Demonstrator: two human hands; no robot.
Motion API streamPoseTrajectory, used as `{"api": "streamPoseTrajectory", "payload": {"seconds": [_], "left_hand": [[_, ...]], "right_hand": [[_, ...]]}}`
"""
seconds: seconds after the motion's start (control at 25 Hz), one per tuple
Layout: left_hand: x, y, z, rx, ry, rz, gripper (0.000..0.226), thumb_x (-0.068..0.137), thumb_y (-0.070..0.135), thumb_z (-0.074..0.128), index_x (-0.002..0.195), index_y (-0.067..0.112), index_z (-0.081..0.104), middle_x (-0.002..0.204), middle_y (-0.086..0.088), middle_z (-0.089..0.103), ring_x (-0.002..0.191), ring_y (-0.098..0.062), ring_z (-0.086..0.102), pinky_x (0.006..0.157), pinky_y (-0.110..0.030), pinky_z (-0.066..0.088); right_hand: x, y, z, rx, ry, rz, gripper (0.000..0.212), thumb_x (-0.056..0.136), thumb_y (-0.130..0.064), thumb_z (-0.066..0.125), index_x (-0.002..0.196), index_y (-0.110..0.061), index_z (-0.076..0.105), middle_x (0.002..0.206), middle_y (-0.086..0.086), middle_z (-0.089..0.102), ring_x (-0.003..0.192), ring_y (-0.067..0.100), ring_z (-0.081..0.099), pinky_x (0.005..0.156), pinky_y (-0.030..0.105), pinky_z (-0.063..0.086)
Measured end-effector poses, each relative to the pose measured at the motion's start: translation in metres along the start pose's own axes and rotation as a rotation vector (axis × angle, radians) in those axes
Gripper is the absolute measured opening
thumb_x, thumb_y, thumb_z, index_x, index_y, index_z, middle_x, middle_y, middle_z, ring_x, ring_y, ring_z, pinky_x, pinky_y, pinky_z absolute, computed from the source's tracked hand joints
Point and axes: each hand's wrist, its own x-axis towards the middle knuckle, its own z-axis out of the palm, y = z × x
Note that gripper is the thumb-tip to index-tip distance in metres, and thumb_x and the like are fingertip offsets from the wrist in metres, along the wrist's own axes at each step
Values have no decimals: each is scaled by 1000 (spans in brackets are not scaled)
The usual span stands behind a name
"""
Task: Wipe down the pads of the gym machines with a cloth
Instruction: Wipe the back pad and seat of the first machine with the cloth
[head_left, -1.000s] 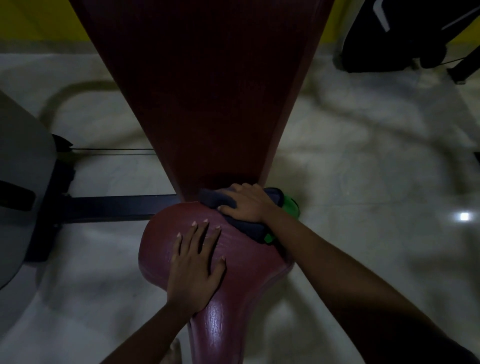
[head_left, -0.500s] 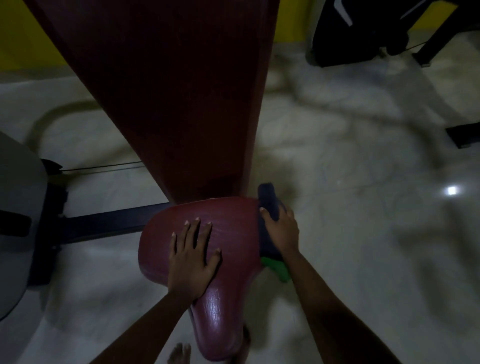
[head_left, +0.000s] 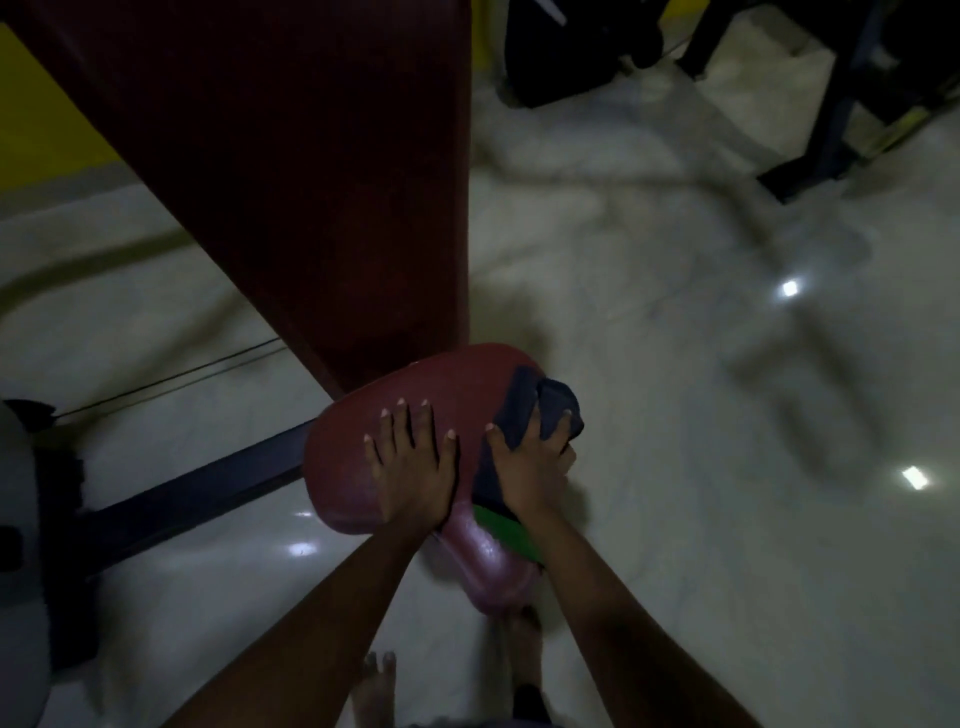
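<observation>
Your bare feet (head_left: 379, 675) stand on the pale glossy floor (head_left: 675, 467) at the bottom edge of the view. Above them your two forearms reach up to the maroon seat pad (head_left: 343, 457). Your left hand (head_left: 413, 467) lies flat on the pad's top, fingers straight and spread apart, palm down. Just beside it, your right hand (head_left: 530, 467) presses the dark blue cloth (head_left: 540, 410) against the pad's right edge, fingers curled and clamped on the fabric; a green part of the cloth (head_left: 506, 532) shows under the wrist. Beyond the seat pad, the long maroon back pad (head_left: 311, 182) rises toward the top of the view. A dark frame bar (head_left: 197, 499) runs left from under the seat. Farther off, black machine parts (head_left: 571, 47) stand at top right; detail is too dim to tell.
</observation>
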Motion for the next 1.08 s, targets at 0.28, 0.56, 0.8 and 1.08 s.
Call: {"api": "streamPoseTrajectory", "payload": {"seconds": [0.28, 0.56, 0.8, 1.08], "left_hand": [[-4, -46, -9, 15, -130, 315, 98, 70, 78, -4, 150, 25, 14, 159, -7, 8, 147, -26, 0, 117, -43, -2], [-4, -44, -6, 14, -82, 323, 87, 75, 67, 3, 150, 24, 18, 158, -8, 12, 147, -26, 3, 117, -42, -1], [-4, -41, -17, 16, -227, 307, 89, 75, 68, 7, 150, 21, 11, 159, -9, 2, 147, -27, -5, 116, -40, -6], [-74, -63, -19, -704, 155, -83, 43, 97, 8, 44, 139, 0, 38, 145, -17, 37, 136, -27, 32, 108, -19, 14]], "right_hand": [[-67, 33, 0, -69, 13, -166, 64, 92, -48, 46, 147, -27, 19, 155, 6, 14, 128, 33, 36, 100, 38, 37], [-31, 8, 6, -100, 3, -45, 69, 92, -49, 46, 148, -31, 11, 155, 14, 9, 131, 41, 31, 101, 45, 36], [-113, 54, 10, -395, 178, -351, 60, 81, -56, 35, 127, -20, 50, 125, 18, 56, 98, 39, 60, 74, 45, 52], [-92, 36, 2, -1075, -53, -882, 76, 59, -66, 69, 128, -42, 51, 139, 3, 50, 114, 33, 57, 88, 54, 47]]}}
